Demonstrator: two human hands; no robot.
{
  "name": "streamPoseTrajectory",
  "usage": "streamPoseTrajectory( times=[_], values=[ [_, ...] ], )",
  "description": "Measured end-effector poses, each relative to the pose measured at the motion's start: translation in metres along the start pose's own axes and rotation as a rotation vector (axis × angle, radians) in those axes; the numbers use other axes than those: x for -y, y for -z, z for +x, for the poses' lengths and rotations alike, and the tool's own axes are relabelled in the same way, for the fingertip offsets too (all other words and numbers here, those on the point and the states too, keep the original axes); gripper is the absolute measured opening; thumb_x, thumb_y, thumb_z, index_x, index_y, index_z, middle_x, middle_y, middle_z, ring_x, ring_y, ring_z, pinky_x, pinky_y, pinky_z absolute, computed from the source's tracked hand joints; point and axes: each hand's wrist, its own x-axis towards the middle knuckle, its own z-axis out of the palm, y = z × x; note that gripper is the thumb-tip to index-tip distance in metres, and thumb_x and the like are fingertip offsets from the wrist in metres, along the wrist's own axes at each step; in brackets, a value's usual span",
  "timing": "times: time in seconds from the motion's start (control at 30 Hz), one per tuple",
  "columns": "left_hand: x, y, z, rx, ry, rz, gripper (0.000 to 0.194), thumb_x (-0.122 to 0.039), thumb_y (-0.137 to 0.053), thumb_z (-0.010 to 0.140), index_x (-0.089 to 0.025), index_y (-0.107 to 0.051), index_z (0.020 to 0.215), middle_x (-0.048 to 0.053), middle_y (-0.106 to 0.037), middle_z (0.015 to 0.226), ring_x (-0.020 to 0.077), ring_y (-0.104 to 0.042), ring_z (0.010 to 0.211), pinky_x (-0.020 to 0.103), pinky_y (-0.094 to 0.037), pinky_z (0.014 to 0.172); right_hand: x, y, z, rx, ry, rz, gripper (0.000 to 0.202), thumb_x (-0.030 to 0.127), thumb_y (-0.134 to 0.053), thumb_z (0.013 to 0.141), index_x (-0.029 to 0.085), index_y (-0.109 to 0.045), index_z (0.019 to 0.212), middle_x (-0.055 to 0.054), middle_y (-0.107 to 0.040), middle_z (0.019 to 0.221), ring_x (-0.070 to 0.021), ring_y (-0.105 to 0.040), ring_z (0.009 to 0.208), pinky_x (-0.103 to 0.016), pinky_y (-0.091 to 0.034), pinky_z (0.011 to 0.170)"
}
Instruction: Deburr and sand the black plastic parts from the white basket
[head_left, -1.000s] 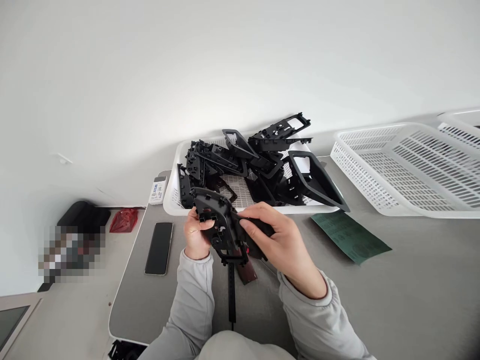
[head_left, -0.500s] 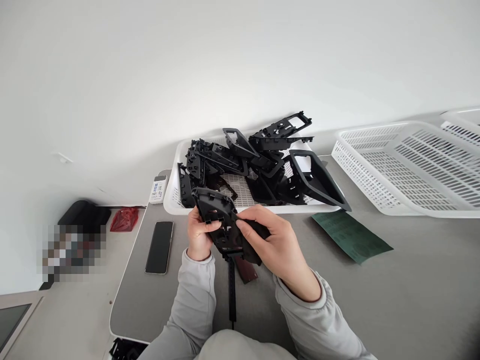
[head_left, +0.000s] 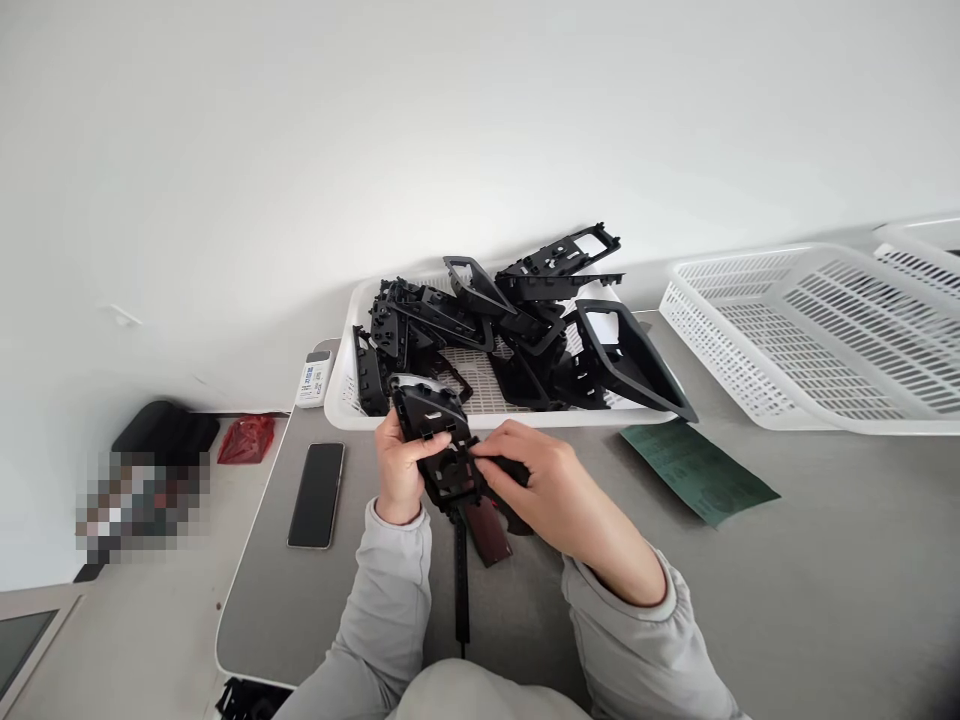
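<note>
Grey counter (head_left: 750, 590) before me, just near of the white slotted plastic basket (head_left: 341, 385), my left hand (head_left: 399, 468) has its grip around the black ribbed plastic trim piece (head_left: 435, 445), long axis upright, my right hand (head_left: 551, 492) pinching its lower end.

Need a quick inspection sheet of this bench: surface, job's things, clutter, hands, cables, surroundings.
Surface: grey table, rounded near-left corner.
Job's things: black plastic part held over the table; white basket behind it, piled with similar black parts.
Clutter: phone face up at left; remote beside the basket; green sheet; brown piece and black strip under the hands; empty white basket at right.
Hands: left hand grips the part; right hand holds its lower end.
Cables: nothing seen.
Surroundings: white wall; black bag and red bag on the floor at left.
</note>
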Motion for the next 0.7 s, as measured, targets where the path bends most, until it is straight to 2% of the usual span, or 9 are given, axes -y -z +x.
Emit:
streamPoseTrajectory(
  times=[0.07, 0.1, 0.2, 0.27, 0.33, 0.47, 0.53, 0.6, 0.7],
  values=[
    [-0.002, 0.001, 0.001, -0.023, -0.012, -0.013, 0.028, -0.018, -0.083, 0.045, -0.019, -0.067, 0.068, -0.004, -0.069, 0.066, 0.0136, -0.061, 0.06, 0.025, -0.05, 0.062, 0.001, 0.0, 0.0, 0.053, -0.006, 0.016, 0.017, 0.012, -0.054, 0.085, 0.02, -0.069, 0.084, -0.003, -0.064, 0.077, -0.0146, -0.063, 0.069, -0.027, -0.051, 0.065],
    [-0.003, 0.002, 0.001, -0.026, -0.01, -0.015, 0.028, -0.017, -0.082, 0.044, -0.019, -0.067, 0.068, -0.004, -0.069, 0.066, 0.0133, -0.061, 0.06, 0.025, -0.05, 0.062, 0.002, -0.001, 0.001, 0.022, -0.004, 0.029, 0.017, 0.012, -0.054, 0.086, 0.02, -0.069, 0.084, -0.003, -0.064, 0.078, -0.0147, -0.063, 0.07, -0.027, -0.051, 0.066],
    [-0.004, 0.002, 0.001, -0.012, 0.011, -0.013, 0.03, -0.016, -0.083, 0.042, -0.019, -0.067, 0.069, -0.005, -0.069, 0.066, 0.0128, -0.06, 0.059, 0.024, -0.049, 0.06, 0.003, -0.008, 0.004, -0.192, 0.035, 0.074, 0.014, 0.015, -0.055, 0.088, 0.02, -0.067, 0.09, -0.004, -0.065, 0.084, -0.0157, -0.064, 0.078, -0.028, -0.051, 0.071],
    [-0.004, 0.0, 0.0, -0.003, 0.018, -0.009, 0.032, -0.015, -0.083, 0.042, -0.019, -0.068, 0.069, -0.005, -0.069, 0.067, 0.0126, -0.061, 0.06, 0.024, -0.049, 0.061, 0.002, -0.012, 0.006, -0.261, 0.064, 0.08, 0.014, 0.016, -0.054, 0.089, 0.02, -0.067, 0.092, -0.005, -0.065, 0.087, -0.0162, -0.064, 0.081, -0.029, -0.051, 0.073],
    [-0.004, -0.001, 0.001, -0.039, 0.009, -0.029, 0.032, -0.016, -0.083, 0.042, -0.019, -0.068, 0.069, -0.005, -0.069, 0.068, 0.0123, -0.061, 0.061, 0.023, -0.05, 0.061, 0.001, -0.013, 0.007, -0.179, 0.059, 0.063, 0.015, 0.015, -0.053, 0.088, 0.02, -0.067, 0.091, -0.004, -0.064, 0.085, -0.016, -0.064, 0.078, -0.029, -0.051, 0.071],
    [-0.005, 0.001, 0.006, -0.173, -0.014, -0.132, 0.03, -0.015, -0.082, 0.042, -0.019, -0.067, 0.067, -0.004, -0.069, 0.067, 0.012, -0.062, 0.06, 0.024, -0.05, 0.062, -0.003, -0.003, 0.006, 0.143, -0.016, -0.01, 0.018, 0.01, -0.053, 0.083, 0.02, -0.067, 0.082, -0.003, -0.066, 0.078, -0.0155, -0.063, 0.071, -0.028, -0.05, 0.066],
    [-0.006, 0.003, 0.007, -0.201, -0.018, -0.177, 0.031, -0.015, -0.081, 0.042, -0.02, -0.068, 0.069, -0.004, -0.069, 0.068, 0.0124, -0.063, 0.061, 0.024, -0.05, 0.062, -0.006, 0.004, 0.005, 0.231, -0.039, -0.031, 0.018, 0.011, -0.053, 0.082, 0.021, -0.068, 0.079, -0.002, -0.067, 0.076, -0.0159, -0.063, 0.069, -0.029, -0.05, 0.065],
    [-0.008, 0.003, 0.008, -0.201, -0.017, -0.202, 0.031, -0.016, -0.08, 0.043, -0.02, -0.068, 0.071, -0.003, -0.07, 0.071, 0.0126, -0.063, 0.062, 0.025, -0.05, 0.062, -0.009, 0.008, 0.004, 0.152, -0.073, -0.017, 0.016, 0.015, -0.054, 0.083, 0.022, -0.068, 0.079, -0.002, -0.069, 0.078, -0.0169, -0.064, 0.072, -0.03, -0.051, 0.068],
    [-0.009, 0.001, 0.006, -0.157, 0.016, -0.205, 0.03, -0.016, -0.081, 0.041, -0.02, -0.067, 0.067, -0.004, -0.069, 0.068, 0.0121, -0.062, 0.06, 0.024, -0.049, 0.06, -0.009, 0.004, 0.006, -0.124, -0.118, 0.06, 0.012, 0.022, -0.055, 0.086, 0.022, -0.067, 0.085, -0.003, -0.07, 0.083, -0.018, -0.065, 0.079, -0.032, -0.051, 0.075]
  ],
)
